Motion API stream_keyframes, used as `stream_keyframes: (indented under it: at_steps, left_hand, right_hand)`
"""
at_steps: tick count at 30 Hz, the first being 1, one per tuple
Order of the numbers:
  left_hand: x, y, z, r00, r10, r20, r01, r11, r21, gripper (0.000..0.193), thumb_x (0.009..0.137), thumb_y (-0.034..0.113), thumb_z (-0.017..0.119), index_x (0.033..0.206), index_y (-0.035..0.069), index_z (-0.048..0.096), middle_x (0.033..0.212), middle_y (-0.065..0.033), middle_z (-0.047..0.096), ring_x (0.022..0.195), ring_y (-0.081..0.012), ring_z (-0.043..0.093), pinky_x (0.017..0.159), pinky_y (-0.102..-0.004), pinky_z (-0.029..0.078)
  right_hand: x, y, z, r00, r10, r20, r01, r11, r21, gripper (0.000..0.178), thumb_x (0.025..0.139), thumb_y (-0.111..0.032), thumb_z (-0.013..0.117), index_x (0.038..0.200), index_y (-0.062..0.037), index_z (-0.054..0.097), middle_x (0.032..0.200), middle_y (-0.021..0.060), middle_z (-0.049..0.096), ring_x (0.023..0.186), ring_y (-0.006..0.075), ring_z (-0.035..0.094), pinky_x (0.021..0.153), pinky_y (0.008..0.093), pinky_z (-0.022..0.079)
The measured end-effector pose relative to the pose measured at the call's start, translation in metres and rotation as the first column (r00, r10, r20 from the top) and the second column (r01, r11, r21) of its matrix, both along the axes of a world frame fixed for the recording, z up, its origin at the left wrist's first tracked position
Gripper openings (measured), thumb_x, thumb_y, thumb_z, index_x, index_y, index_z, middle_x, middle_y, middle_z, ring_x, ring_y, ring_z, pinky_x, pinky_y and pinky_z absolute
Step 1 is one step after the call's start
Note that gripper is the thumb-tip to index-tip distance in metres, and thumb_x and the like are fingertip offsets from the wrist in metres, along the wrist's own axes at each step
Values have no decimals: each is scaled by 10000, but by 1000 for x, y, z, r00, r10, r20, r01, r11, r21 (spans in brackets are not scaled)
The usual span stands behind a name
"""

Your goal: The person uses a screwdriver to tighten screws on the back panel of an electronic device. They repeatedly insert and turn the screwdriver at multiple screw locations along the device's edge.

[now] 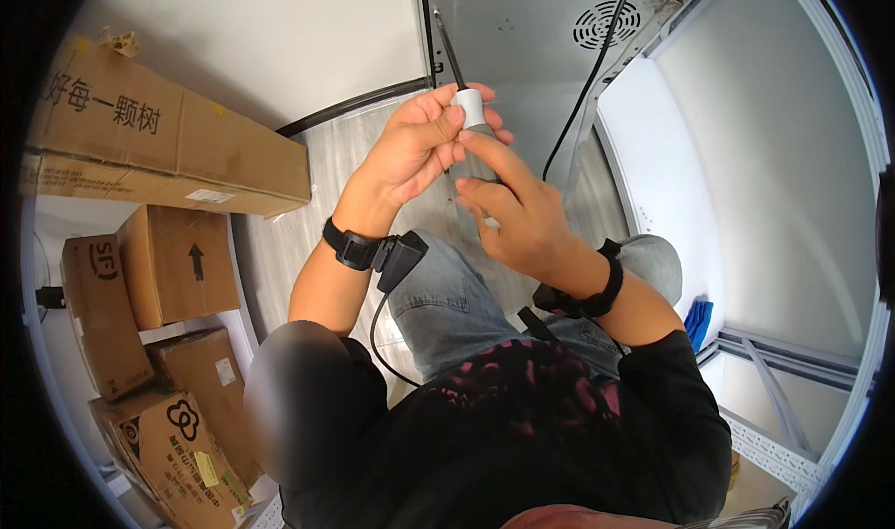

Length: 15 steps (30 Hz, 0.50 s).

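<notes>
A screwdriver point(473, 109) with a long dark shaft and a white and grey handle is held up in front of me, its tip pointing away and slightly left. My left hand point(410, 147) is closed around the white front part of the handle, with the thumb pressed on it. Around the grey rear part curl the fingers of my right hand point(524, 219), partly covering it. Beyond the tip stands a grey metal panel point(508, 63) with a round slotted vent point(606, 24).
A black cable point(585, 96) hangs down in front of the metal panel. At left lie a long cardboard box point(177, 123) and several smaller cartons point(191, 259). White panels point(657, 137) rise on the right, with a blue thing point(697, 322) by their foot. Wood-look flooring point(331, 156) lies below.
</notes>
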State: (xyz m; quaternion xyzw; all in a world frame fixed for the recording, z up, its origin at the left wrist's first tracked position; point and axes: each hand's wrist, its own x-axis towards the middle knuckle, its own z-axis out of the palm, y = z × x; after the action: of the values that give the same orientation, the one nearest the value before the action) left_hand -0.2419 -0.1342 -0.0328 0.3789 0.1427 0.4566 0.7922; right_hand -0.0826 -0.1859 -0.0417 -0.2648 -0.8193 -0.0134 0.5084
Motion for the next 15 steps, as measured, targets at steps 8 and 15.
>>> stream_keyframes:
  at_steps: [8,15]
  left_hand:
    - [-2,5,-1,996,21,-85,-26,998,-57,377,893,212,604,1159,-33,495,959,-126,625,895,-252,637,811,-347,530]
    - [-14,10,-10,999,-14,-33,14,1000,4,375,909,166,575,1206,-35,467,967,-106,615,936,-257,630,845,-351,522]
  right_hand:
    - [4,1,11,973,-110,204,103,994,42,217,619,-31,620,833,-64,610,1162,71,587,575,158,511,458,244,416]
    - [5,-3,23,973,-84,216,88,996,-10,287,607,-35,571,888,-71,617,1171,47,577,519,150,455,439,257,397]
